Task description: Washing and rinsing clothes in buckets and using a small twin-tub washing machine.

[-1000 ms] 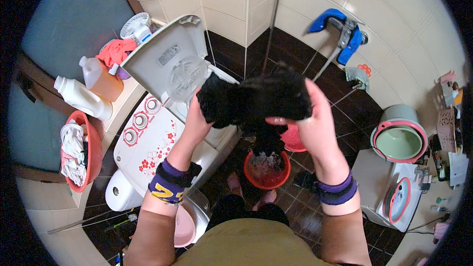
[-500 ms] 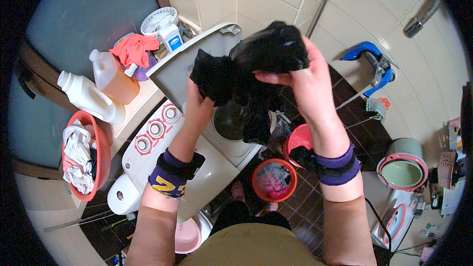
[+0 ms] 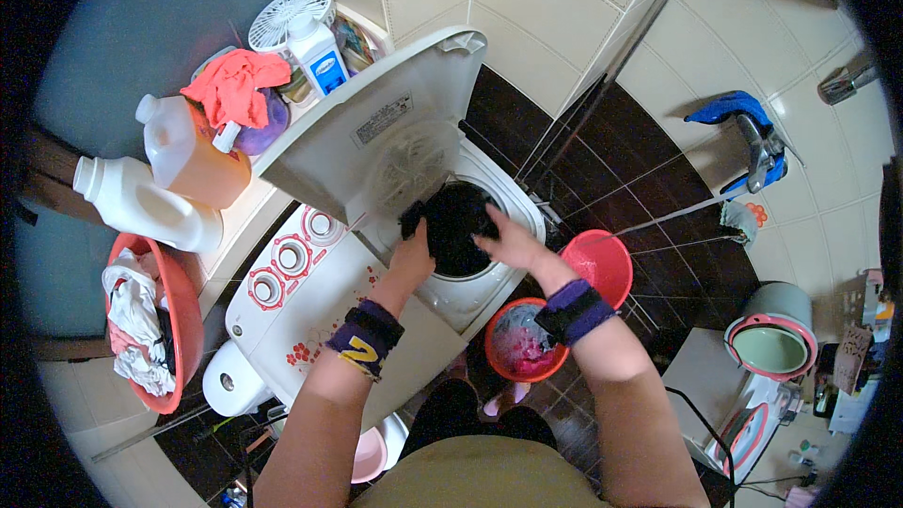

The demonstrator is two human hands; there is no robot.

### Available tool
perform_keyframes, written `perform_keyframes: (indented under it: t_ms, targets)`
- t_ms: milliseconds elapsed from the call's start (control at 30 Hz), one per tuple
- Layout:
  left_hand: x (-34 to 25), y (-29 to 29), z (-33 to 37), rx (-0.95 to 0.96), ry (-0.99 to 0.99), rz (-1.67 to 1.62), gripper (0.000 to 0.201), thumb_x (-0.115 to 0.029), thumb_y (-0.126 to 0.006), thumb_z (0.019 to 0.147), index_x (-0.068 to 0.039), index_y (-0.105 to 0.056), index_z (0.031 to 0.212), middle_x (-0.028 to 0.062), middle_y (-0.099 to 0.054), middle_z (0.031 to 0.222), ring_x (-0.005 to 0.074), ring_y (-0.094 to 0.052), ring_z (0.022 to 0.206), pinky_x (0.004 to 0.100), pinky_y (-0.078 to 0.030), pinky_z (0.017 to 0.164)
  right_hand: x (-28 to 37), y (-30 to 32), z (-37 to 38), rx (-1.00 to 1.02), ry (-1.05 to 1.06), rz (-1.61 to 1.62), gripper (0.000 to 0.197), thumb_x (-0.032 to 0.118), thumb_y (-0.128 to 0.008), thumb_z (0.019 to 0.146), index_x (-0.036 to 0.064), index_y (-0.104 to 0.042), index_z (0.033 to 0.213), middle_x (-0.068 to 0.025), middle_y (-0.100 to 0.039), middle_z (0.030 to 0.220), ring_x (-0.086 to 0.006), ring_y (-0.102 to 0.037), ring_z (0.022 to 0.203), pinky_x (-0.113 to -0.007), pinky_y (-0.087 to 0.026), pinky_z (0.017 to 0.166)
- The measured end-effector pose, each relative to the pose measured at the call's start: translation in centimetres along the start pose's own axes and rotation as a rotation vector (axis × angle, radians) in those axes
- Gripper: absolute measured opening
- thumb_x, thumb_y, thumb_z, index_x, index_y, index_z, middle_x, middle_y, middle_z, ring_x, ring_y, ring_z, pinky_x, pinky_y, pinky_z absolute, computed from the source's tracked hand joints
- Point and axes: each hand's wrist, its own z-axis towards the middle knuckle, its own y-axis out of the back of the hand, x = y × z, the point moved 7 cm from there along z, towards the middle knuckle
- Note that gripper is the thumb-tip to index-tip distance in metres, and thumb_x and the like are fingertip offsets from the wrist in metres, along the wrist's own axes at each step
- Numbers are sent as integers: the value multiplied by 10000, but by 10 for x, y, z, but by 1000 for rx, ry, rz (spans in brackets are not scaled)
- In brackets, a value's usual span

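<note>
A dark, wet-looking black cloth (image 3: 459, 226) fills the round opening of the washing machine's small tub (image 3: 513, 268). My left hand (image 3: 411, 256) is closed on the cloth at the left side of the opening, with a bunched piece by its fingertips. At the right side my right hand (image 3: 515, 241) grips the cloth, thumb and fingers curled about its edge. The cloth's underside is hidden in the tub. Behind it stands the raised grey lid (image 3: 376, 113). Both wrists wear purple bands.
Three knobs (image 3: 292, 256) line the machine's panel. A ledge at left holds a white jug (image 3: 146, 207), an amber-filled jug (image 3: 199, 160) and a coral cloth (image 3: 237, 87). A red basin (image 3: 183, 339) holds laundry. Right of the machine stand an orange-red bucket (image 3: 496, 362) and a pink basin (image 3: 602, 263).
Both hands have moved down with the black cloth, from in front of the raised lid into the small tub's opening. The view has shifted slightly.
</note>
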Motion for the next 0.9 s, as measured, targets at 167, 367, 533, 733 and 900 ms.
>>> perform_keyframes:
  t_ms: [167,367,533,733,900]
  targets:
    - [11,-20,-11,-2,37,32,555,-128,-599,780,-67,-398,1293,202,-588,1067,368,-570,965,435,-457,851,-69,-19,-26,60,-110,524,410,54,-506,896,33,-424,1297,-118,-593,1091,-198,-629,897,-291,-539,677]
    - [-96,-104,-72,230,-108,-229,219,-147,-560,804,-85,-580,1014,157,-609,1025,343,-587,916,423,-467,807,-210,-20,-102,-294,-266,873,279,14,-507,885,-6,-524,1163,-87,-616,1003,-174,-632,836,-273,-523,655]
    - [-141,-232,-123,489,-254,-230,263,-177,-577,811,-57,-576,1045,191,-613,969,363,-580,913,431,-466,801,-372,-84,-188,-284,-504,477,371,142,-601,812,53,-541,1168,-120,-636,1000,-241,-636,795,-351,-513,693]
    - [-54,-437,-162,707,-96,-63,325,-184,-551,802,-104,-547,1117,202,-618,970,381,-597,880,474,-484,739,-514,-177,-267,-94,-662,153,500,184,-679,785,40,-488,1224,-137,-596,1098,-255,-601,966,-373,-513,789]
    - [72,-549,-155,785,71,121,399,-159,-572,760,-111,-513,1153,180,-625,970,369,-606,858,464,-489,748,-505,-194,-229,-5,-693,653,534,277,-654,775,156,-480,1265,-195,-583,1124,-334,-571,1024,-439,-471,868]
